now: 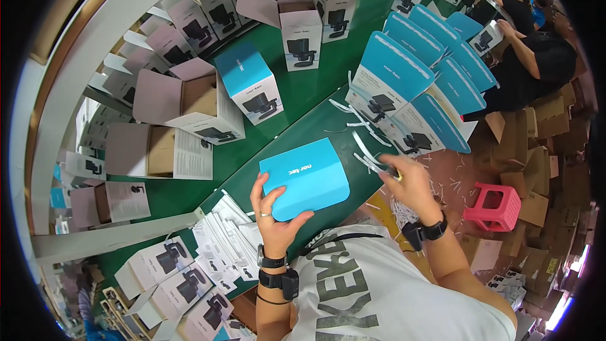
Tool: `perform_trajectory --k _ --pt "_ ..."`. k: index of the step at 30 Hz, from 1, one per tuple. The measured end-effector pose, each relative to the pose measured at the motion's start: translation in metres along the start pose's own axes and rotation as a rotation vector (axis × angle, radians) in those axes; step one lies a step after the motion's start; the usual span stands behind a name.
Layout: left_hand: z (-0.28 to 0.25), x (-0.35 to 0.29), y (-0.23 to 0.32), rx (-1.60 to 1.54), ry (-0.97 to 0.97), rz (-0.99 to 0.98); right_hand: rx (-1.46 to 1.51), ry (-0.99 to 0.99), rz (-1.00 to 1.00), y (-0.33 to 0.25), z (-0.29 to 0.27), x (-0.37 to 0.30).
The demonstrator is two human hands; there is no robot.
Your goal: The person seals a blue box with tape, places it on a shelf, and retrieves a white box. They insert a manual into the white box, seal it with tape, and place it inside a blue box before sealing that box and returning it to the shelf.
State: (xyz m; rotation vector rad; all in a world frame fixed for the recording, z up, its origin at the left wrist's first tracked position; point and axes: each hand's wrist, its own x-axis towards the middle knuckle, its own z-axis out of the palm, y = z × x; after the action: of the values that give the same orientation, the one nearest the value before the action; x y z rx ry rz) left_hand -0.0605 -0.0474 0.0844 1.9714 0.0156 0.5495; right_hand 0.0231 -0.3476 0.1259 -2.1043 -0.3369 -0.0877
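A carton (pixel 305 175) with a bright blue lid and rounded front edge sits on the green table in front of me. My left hand (pixel 275 222) grips it, fingers along its left side and thumb at its near edge. To the right of the carton, my right hand (pixel 413 188) pinches a thin white strip (pixel 366 155) between thumb and fingers. More loose white strips (pixel 353 115) lie on the table just beyond. Several cartons (pixel 391 76) with raised blue flaps stand beyond my right hand.
A closed blue-topped carton (pixel 249 85) stands ahead, beside open cartons (pixel 202 101) on the left. White folded papers (pixel 227 240) are stacked near my left wrist. At right are a pink stool (pixel 495 207), brown cardboard boxes (pixel 536 158) and other people (pixel 536 57) working.
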Motion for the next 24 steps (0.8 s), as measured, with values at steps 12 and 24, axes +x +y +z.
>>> perform_trajectory --k 12,24 --pt "0.006 -0.005 -0.009 0.167 0.048 0.072 -0.116 -0.045 -0.458 -0.019 0.057 0.012" --pt "-0.015 -0.004 -0.017 0.406 -0.209 0.223 -0.071 -0.004 -0.442 0.02 0.062 -0.012"
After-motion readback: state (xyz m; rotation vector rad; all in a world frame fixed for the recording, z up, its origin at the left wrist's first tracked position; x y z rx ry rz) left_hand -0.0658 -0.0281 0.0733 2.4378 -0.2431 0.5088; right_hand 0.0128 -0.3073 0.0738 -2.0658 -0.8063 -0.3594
